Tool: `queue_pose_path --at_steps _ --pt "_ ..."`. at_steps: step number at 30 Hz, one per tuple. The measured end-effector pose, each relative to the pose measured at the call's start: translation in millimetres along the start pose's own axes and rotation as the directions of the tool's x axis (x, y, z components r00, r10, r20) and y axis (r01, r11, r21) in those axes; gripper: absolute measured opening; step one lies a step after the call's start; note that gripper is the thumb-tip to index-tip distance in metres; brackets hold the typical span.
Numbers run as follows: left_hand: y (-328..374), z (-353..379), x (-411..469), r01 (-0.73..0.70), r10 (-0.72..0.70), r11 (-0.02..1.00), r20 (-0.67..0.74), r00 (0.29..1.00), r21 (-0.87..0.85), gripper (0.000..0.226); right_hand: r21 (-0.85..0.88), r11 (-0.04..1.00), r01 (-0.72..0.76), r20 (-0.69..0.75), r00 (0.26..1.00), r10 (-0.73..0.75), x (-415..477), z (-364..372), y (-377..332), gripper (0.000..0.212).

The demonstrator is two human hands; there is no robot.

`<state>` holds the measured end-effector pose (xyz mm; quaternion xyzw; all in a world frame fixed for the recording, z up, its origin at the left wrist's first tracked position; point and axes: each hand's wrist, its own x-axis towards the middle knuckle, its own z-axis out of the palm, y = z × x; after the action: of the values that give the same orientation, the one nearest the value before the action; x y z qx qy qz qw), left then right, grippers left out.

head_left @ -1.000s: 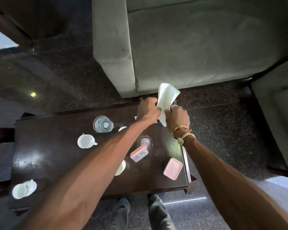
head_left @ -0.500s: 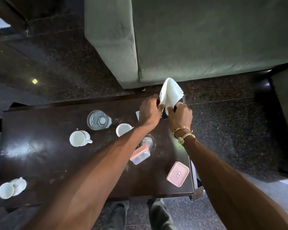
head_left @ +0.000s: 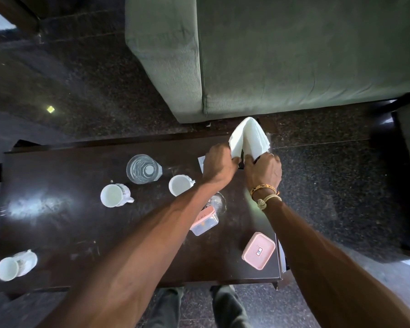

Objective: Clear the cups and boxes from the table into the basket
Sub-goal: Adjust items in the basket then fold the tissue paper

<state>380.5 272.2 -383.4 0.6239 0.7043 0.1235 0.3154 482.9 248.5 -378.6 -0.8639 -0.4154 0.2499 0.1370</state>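
Right of the water glass, left hand and right hand grip a white cloth — cups and boxes all uncleared on the worktop, basket unseen.

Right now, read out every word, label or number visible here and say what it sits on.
Nothing reads clearly.
On the flat pink box: a small lid label, too small to read.
On the half-hidden pink-lidded box: faint lid marks, blurred.
On the wristband: dark marks, unreadable.
On the white napkin: nothing printed.
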Motion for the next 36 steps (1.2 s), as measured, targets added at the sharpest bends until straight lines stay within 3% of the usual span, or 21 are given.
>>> queue_pose_path --at_steps 5,9,16,23,27,36 --pt "-1 3 -3 -0.029 0.029 0.998 0.002 1.000 0.055 0.033 0.066 0.997 0.049 -0.067 0.997 -0.045 -3 2 1 0.037" --pt "-3 -2 -11 -0.046 0.046 0.999 -0.062 0.997 -0.013 0.024 0.119 0.990 0.074 -0.138 0.989 -0.057 -8 -8 1 0.036" --pt "-9 8 -7 -0.048 0.048 0.998 0.002 0.999 0.032 0.024 0.076 0.996 0.041 -0.067 0.997 -0.036 -3 -7 10 0.035" --pt "-4 -1 -11 -0.140 0.135 0.990 -0.131 0.982 -0.031 0.028 0.140 0.984 0.106 -0.090 0.991 -0.094 -7 -16 15 0.028" --pt "-6 0 -8 -0.194 0.193 0.981 -0.070 0.979 -0.007 0.020 0.094 0.991 0.096 -0.089 0.992 -0.088 -4 -15 14 0.031" --pt "-5 7 -3 -0.105 0.097 0.987 0.069 0.993 0.124 0.026 0.087 0.996 0.026 0.004 1.000 -0.026 1 -6 19 0.022"
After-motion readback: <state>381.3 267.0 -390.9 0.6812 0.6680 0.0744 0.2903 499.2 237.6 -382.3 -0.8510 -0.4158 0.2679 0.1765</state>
